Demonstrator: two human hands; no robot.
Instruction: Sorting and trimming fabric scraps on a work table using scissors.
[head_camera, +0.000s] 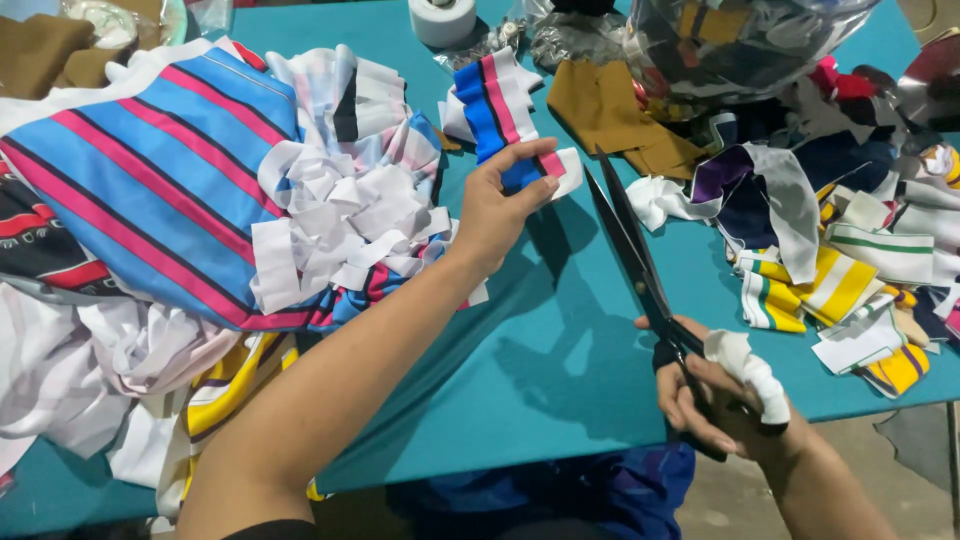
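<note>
Left hand (497, 205) pinching a blue, pink and white striped fabric strip (505, 120) above the middle of the teal table (560, 370); right hand (725, 400) closed around black scissors (640, 265), blades open beside the strip, near the front edge. White scraps (340, 225) lying leftward.

Matt striped cloth strip (505, 120) and dark metal scissors (630, 245) over a smooth teal cloth-covered counter (560, 360); glossy crinkled plastic bag (740, 45) at upper right of the frame.
</note>
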